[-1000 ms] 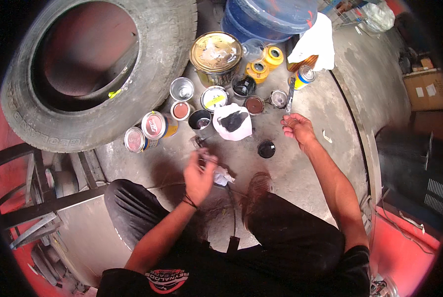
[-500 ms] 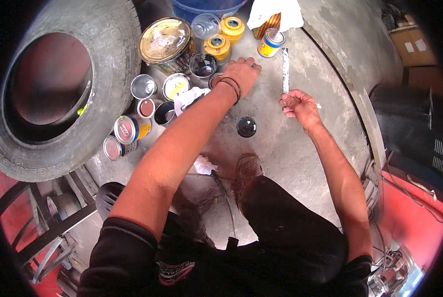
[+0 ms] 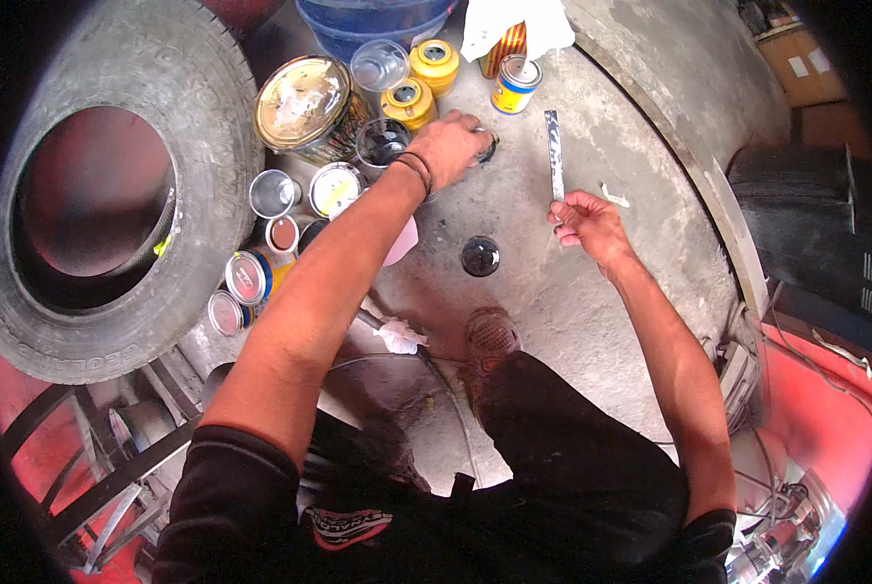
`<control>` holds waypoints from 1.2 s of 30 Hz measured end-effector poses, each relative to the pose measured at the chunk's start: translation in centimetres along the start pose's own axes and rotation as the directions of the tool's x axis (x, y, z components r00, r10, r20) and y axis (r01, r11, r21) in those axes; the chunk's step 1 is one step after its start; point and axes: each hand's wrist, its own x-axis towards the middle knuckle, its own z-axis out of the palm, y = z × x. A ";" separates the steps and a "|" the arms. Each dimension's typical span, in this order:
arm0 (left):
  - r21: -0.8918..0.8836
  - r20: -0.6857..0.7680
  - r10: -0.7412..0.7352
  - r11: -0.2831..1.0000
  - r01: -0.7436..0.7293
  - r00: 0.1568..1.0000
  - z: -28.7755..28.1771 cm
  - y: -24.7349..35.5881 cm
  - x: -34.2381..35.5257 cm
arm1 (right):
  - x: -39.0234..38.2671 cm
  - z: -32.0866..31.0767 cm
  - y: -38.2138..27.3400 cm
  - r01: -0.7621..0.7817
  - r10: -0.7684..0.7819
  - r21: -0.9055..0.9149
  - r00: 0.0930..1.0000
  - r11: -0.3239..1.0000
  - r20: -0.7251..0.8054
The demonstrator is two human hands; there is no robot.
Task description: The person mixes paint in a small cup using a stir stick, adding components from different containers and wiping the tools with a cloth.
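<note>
Here's the right hand point(image 3: 587, 226), thumb and fingers pinched together on the near end of a flat, paint-smeared strip point(image 3: 554, 154), which points away from the body, clear of the cans. Over to the left hand point(image 3: 447, 154), arm stretched right across, fingers curled down at a dark, round-edged thing point(image 3: 489, 149); it's mostly hidden under the fingertips, so whether they grip it or merely touch it, I cannot tell. Just behind that hand, on its left, a clear cup with dark contents point(image 3: 382, 141); beyond, two yellow containers point(image 3: 407, 102) with a clear cup point(image 3: 379, 65) beside them. Between the hands and nearer the body, a round black vessel point(image 3: 481, 256) sits on the floor point(image 3: 572, 321), touching neither. A small white scrap point(image 3: 614, 196) lies just right of the strip, and farther off stands a yellow-and-blue can point(image 3: 517, 85) near a white cloth point(image 3: 519, 27). Under the left forearm, a pinkish sheet point(image 3: 402, 242) peeks out, with crumpled paper point(image 3: 400, 336) closer in. Out left, a large gold-lidded tin point(image 3: 304, 102), then the big tyre point(image 3: 66, 350).
</note>
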 end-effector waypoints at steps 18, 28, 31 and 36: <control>-0.909 -0.128 -0.615 0.387 0.156 0.778 0.3 -1.3 -1.1 | 0.2 2.0 1.2 -0.037 0.029 0.100 0.996 0.994 0.082; -0.938 0.336 -0.660 -0.169 0.303 0.672 12.1 11.3 -3.4 | 0.3 -1.4 2.6 -0.024 0.031 0.096 0.997 0.995 -0.064; -0.795 0.254 -0.709 0.235 0.560 0.658 14.0 11.3 -1.9 | -0.4 -3.0 3.6 -0.028 0.037 0.094 0.994 0.995 -0.101; -0.699 0.151 -0.828 0.297 0.651 0.539 13.6 10.7 -1.6 | -0.4 -3.6 3.6 -0.023 0.035 0.093 0.990 0.995 -0.136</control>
